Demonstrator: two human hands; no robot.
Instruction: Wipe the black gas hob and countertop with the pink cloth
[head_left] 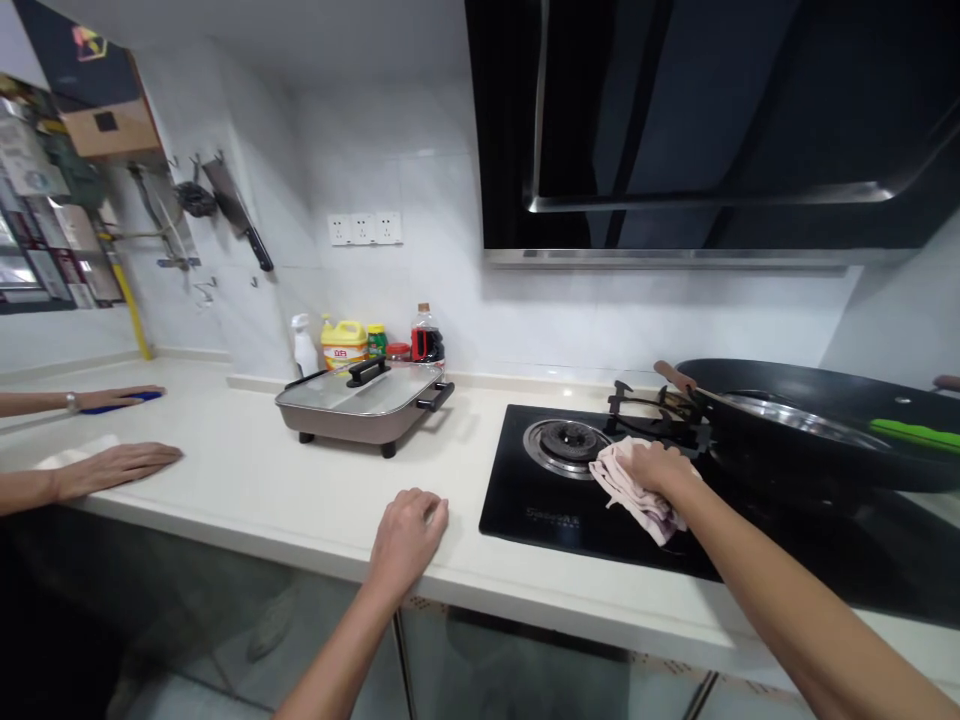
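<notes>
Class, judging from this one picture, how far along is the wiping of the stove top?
Done: hard to tell; the near glass of the stove top shows no obvious mess. In hand: the right hand presses a pink cloth beside the burner; the left hand rests on the counter. Left: the side under the black wok.

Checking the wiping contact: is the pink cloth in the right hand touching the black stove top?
Touching. The head view shows the right hand pressing the pink cloth onto the black stove top, beside the burner, with no gap beneath.

arms: bare, no sleeves in view | hands [409, 535]: bare, ungloved | wrists: nothing worn
</notes>
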